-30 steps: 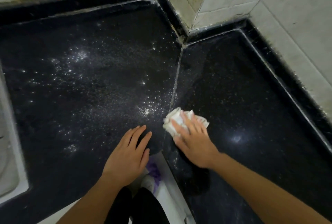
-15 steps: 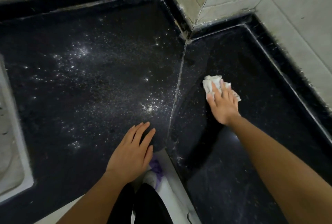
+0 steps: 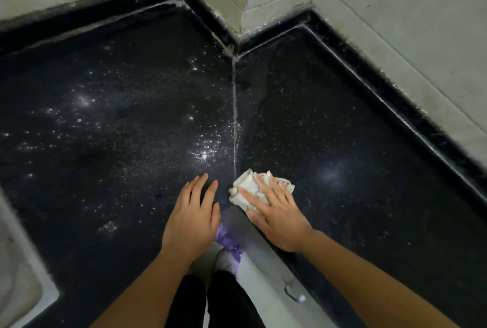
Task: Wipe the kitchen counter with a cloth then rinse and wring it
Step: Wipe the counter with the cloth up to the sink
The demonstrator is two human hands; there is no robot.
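The right hand (image 3: 276, 213) presses a crumpled white cloth (image 3: 246, 186) onto the black granite counter (image 3: 355, 130) near its front edge, just right of the pale seam (image 3: 234, 117) — fingers straight, slightly spread; the left hand (image 3: 191, 218) rests palm-down beside it — fingers straight, loosely apart; white specks (image 3: 203, 155) dot the left slab.

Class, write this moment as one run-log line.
phase: wipe | right hand: presses cloth on counter | left hand: flat on counter

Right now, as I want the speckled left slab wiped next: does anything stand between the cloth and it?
Only the left hand, flat on the counter just left of the cloth under the right hand; nothing else visible.
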